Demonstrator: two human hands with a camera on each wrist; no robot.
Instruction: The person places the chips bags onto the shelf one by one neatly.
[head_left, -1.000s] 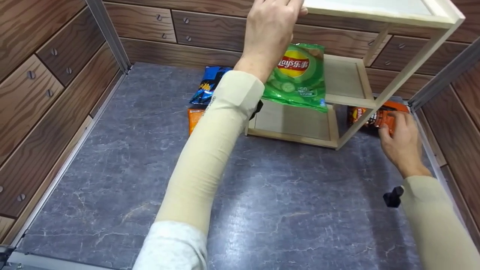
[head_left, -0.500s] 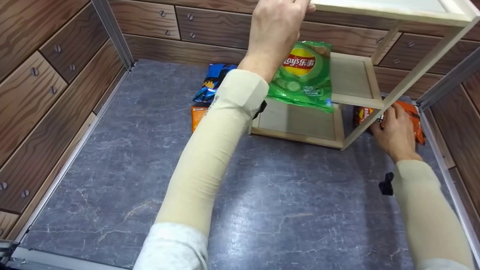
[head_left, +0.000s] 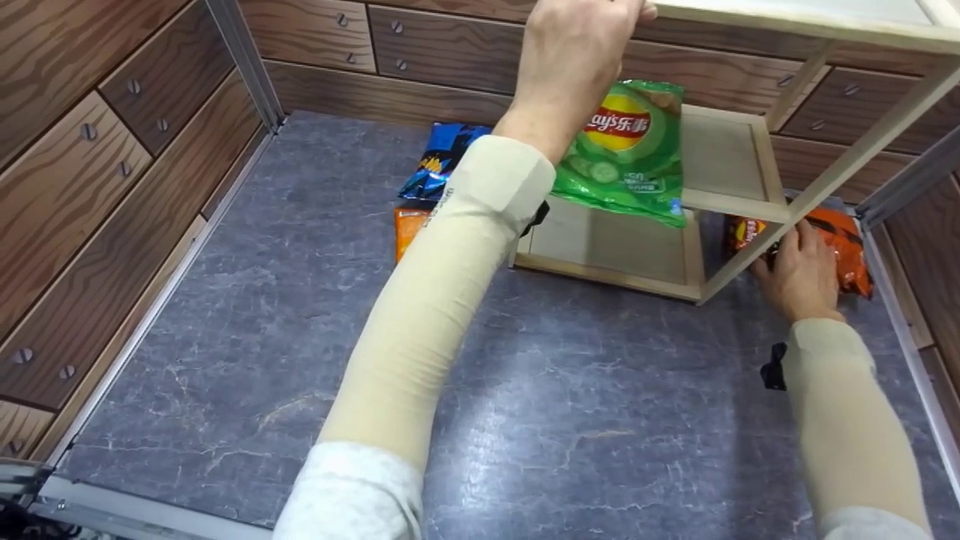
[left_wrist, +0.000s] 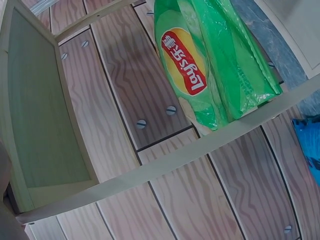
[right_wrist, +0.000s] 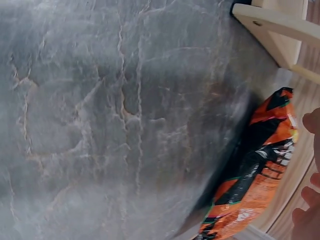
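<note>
My left hand (head_left: pixel 577 52) grips the top corner of a pale wooden shelf (head_left: pixel 727 150); its fingertips are mostly cut off by the frame. On the shelf's middle tier lies a green Lay's chip bag (head_left: pixel 630 165), its front edge jutting out over the lower tier. The left wrist view also catches this green bag (left_wrist: pixel 190 65), beyond the shelf frame. My right hand (head_left: pixel 802 277) is over an orange and black chip bag (head_left: pixel 847 255) on the floor right of the shelf. In the right wrist view, slightly bent fingers (right_wrist: pixel 307 200) show close beside that bag (right_wrist: pixel 260 170).
Left of the shelf lie a blue chip bag (head_left: pixel 442 154) and an orange packet (head_left: pixel 409 225), partly covered by my left arm. Wood-patterned walls (head_left: pixel 442 45) with metal corner posts enclose the grey marbled floor (head_left: pixel 600 420).
My right hand has moved forward and left, from the near side of the orange and black bag to over it. The left hand keeps its place on the shelf. The head view has shifted slightly.
</note>
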